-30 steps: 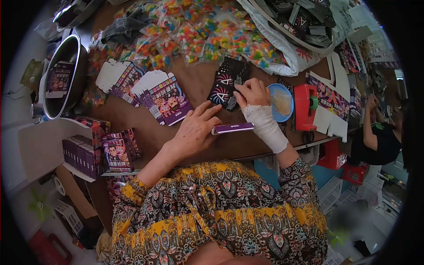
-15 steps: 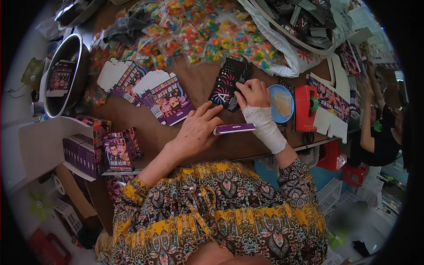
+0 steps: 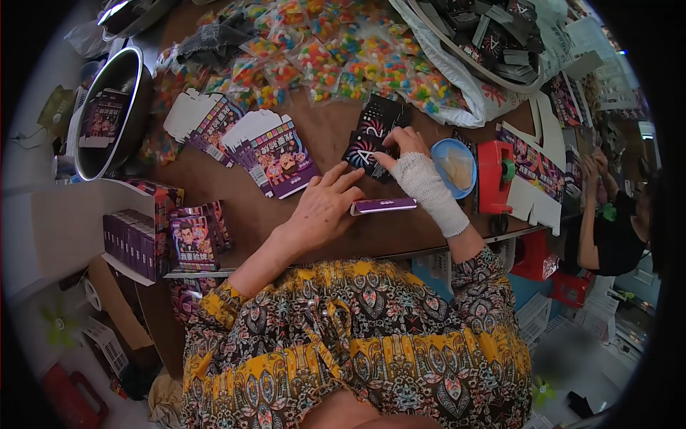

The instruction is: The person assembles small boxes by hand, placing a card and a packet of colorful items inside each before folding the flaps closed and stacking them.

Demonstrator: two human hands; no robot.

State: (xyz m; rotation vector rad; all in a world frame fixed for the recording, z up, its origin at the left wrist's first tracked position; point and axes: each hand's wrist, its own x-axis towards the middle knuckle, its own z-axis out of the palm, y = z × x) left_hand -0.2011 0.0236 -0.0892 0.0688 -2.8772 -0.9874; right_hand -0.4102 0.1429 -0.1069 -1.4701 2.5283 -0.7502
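Observation:
Black cards (image 3: 368, 143) with pink and white prints, an "A" and a "2" among them, lie overlapping on the brown table. Above their right side is my right hand (image 3: 406, 146), its wrist wrapped in white bandage, fingers bent and thumb apart from the index finger. My left hand (image 3: 327, 204) is palm down with fingers spread, fingertips at the cards' lower left edge. Close to its thumb side, a narrow purple box (image 3: 384, 206) shows its printed edge; whether the hand touches it is unclear. Flat purple cartons (image 3: 279, 161) lie fanned out to the left.
Candy packets (image 3: 314, 61) cover the back. A blue dish (image 3: 454, 168) and a red tape dispenser (image 3: 496, 175) are right. Filled boxes (image 3: 132, 243) and a metal bowl (image 3: 107, 161) stand left. A basin of black packs (image 3: 525, 82) is back right; a co-worker (image 3: 614, 232) is far right.
My right thumb and index finger have moved apart over the cards, and the "2" now shows more clearly. My left hand has hardly moved. The whole view has shifted slightly.

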